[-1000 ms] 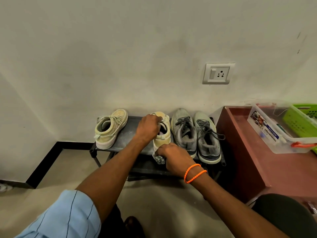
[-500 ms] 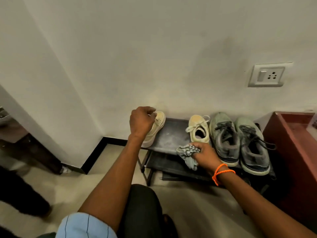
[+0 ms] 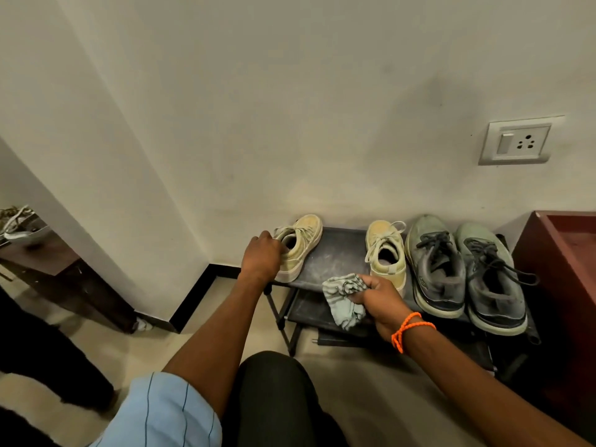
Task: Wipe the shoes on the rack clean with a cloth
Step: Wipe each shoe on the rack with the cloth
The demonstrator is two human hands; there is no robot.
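four shoes are set on the rack (image 3: 335, 256): one shoe (image 3: 301, 243) at the left end, a second shoe (image 3: 385, 250) mid-rack, a pair (image 3: 464, 269) rightmost.

I could read no text, brand, label or number on anything before me; every marking was too blurred

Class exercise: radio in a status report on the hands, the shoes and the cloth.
Left hand gripping the heel of the far-left cream shoe on rack. Right hand clutching striped cloth. Nothing in the way.
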